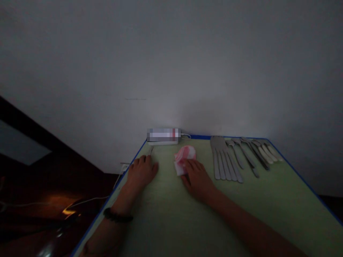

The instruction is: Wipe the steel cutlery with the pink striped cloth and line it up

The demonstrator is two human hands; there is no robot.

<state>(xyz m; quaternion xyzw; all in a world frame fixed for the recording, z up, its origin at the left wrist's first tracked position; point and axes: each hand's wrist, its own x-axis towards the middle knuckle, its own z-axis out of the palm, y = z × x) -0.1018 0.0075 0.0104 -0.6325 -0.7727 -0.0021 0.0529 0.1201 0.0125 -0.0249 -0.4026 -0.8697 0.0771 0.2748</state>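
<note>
My left hand [141, 169] lies low over the table's left side, palm down, fingers bent and the thumb held a little apart. The head of a metal fork [151, 150] shows just past its fingertips; the rest is hidden under the hand. In the middle of the table, my right hand [197, 178] is closed on a pink and white striped cloth [186, 153], which is bunched up on the surface. To the right of this hand, several metal utensils with broad heads [219, 142] lie overlapped in a fan.
Several spoons [237, 142] and other slim metal utensils [264, 151] lie farther right on the green table [166, 214] with blue edging. A white box-like device [163, 136] with a cable sits at the back left, against the grey wall [171, 71]. A white cable hangs beside the left edge.
</note>
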